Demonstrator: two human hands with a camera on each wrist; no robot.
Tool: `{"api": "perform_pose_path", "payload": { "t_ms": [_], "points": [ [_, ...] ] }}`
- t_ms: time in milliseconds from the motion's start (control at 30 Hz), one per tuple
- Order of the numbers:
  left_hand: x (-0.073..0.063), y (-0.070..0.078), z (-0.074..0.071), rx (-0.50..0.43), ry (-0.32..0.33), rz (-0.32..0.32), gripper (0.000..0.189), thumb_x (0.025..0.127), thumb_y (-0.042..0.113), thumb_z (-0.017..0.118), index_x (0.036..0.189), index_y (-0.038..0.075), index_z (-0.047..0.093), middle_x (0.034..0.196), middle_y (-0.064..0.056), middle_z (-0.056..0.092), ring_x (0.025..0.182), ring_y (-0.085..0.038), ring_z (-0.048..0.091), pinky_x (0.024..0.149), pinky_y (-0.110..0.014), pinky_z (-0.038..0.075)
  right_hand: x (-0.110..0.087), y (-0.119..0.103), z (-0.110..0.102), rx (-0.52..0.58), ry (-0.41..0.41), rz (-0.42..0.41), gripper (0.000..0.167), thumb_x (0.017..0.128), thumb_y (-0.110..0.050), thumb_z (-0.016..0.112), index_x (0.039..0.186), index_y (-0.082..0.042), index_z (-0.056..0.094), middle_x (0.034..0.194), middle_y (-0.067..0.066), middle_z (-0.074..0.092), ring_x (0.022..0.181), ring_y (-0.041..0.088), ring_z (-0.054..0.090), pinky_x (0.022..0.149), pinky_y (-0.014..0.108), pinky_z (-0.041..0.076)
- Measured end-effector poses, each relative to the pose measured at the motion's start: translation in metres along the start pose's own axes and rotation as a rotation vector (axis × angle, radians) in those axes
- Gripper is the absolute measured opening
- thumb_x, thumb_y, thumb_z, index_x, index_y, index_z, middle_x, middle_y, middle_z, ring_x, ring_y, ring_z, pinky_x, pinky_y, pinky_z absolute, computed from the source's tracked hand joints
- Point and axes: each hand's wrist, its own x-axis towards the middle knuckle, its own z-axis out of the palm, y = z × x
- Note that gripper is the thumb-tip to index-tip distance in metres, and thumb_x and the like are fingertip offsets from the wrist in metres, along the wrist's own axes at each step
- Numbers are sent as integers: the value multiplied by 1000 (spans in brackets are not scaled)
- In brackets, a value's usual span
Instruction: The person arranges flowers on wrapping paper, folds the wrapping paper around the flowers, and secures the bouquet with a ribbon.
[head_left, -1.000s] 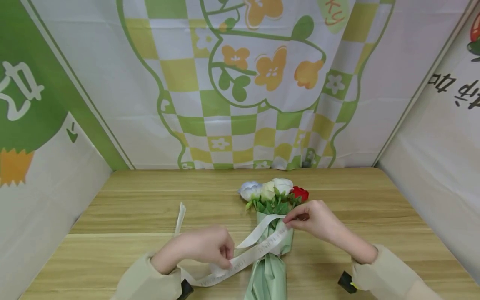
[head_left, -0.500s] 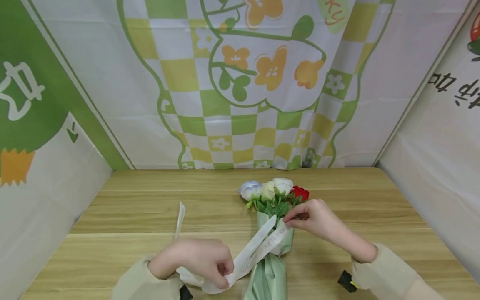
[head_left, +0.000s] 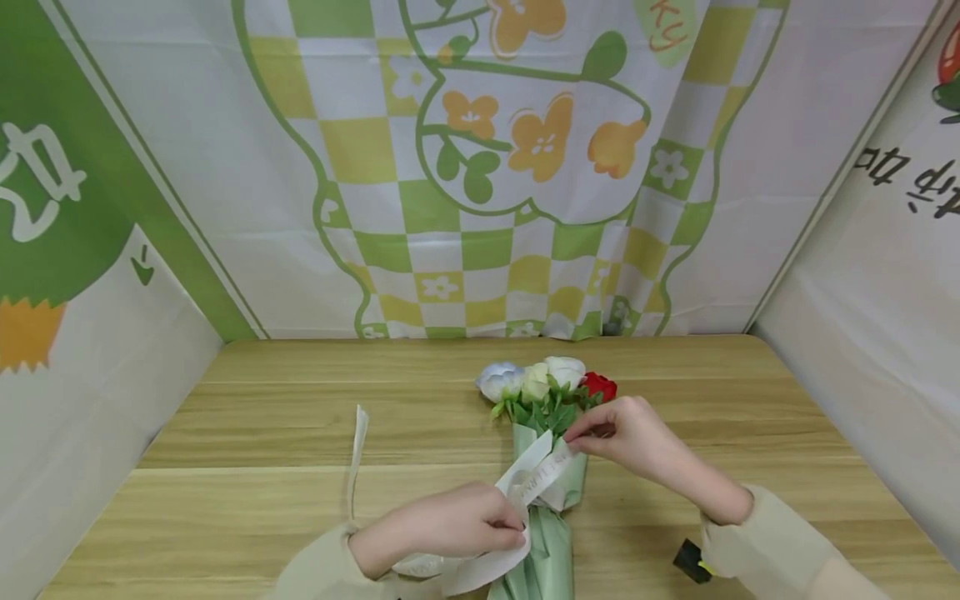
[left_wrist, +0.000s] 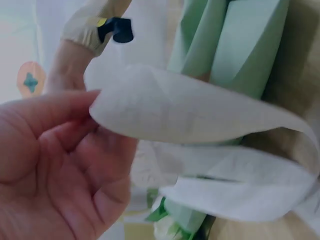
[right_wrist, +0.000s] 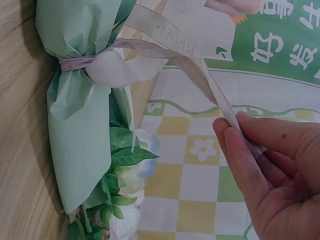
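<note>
A flower bouquet in pale green wrapping paper (head_left: 551,550) lies on the table, its blooms toward the back. Tied round its waist is a white printed ribbon (head_left: 546,477), gathered into a narrow band in the right wrist view. My left hand (head_left: 465,521) is over the bouquet's left side and pinches the ribbon between thumb and fingers; a broad ribbon loop (left_wrist: 190,107) hangs from it. Up by the flowers, my right hand (head_left: 630,433) pinches another length of ribbon (right_wrist: 200,65) between thumb and fingertips, drawn away from the paper.
A loose ribbon tail (head_left: 354,458) runs across the wooden table (head_left: 262,417) left of the bouquet. White, pale blue and red flowers (head_left: 536,382) top the bouquet. Behind the table hangs a checked, flower-print cloth (head_left: 495,250). A small black device (head_left: 692,561) sits at the right cuff.
My left hand has moved right, from beside the bouquet to over its left side, bringing the ribbon along into a tighter fold. The right hand holds nearly the same place.
</note>
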Motion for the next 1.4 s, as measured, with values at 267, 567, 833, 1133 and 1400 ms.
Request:
{"api": "perform_pose_path", "payload": {
  "t_ms": [267,567,833,1133,1400],
  "points": [
    [16,4,11,-273,166,-178,12,83,6,63,71,7,68,50,5,52,42,2,43,44,-13,37,0,-1,-1,-2,-3,-8,6,78,-8,70,83,-6,73,77,0,69,64,3,62,55,21,50],
    [28,7,22,-594,311,-265,13,82,-3,61,92,-9,67,67,-13,66,56,-18,63,53,-22,52,0,-2,0,-7,0,-8,5,78,-7,70,82,-8,73,76,0,69,64,3,62,55,21,50],
    [29,3,30,-321,317,-283,18,78,5,67,95,-3,68,78,-5,69,71,-5,61,62,-15,47,0,-1,1,13,-5,-7,6,78,-6,70,83,-6,73,77,1,70,66,4,63,56,21,51],
    [29,10,32,45,309,-270,7,75,7,70,81,7,67,70,6,63,61,3,52,57,-12,41,0,-1,1,16,-12,1,6,78,-8,70,84,-7,73,78,1,70,66,4,63,57,21,50],
    [32,9,38,429,439,-206,19,79,7,66,61,14,63,58,8,52,52,-1,43,46,-11,32,1,-1,2,22,-14,1,6,78,-7,69,83,-8,73,77,1,69,65,5,63,56,21,50]
  ]
}}
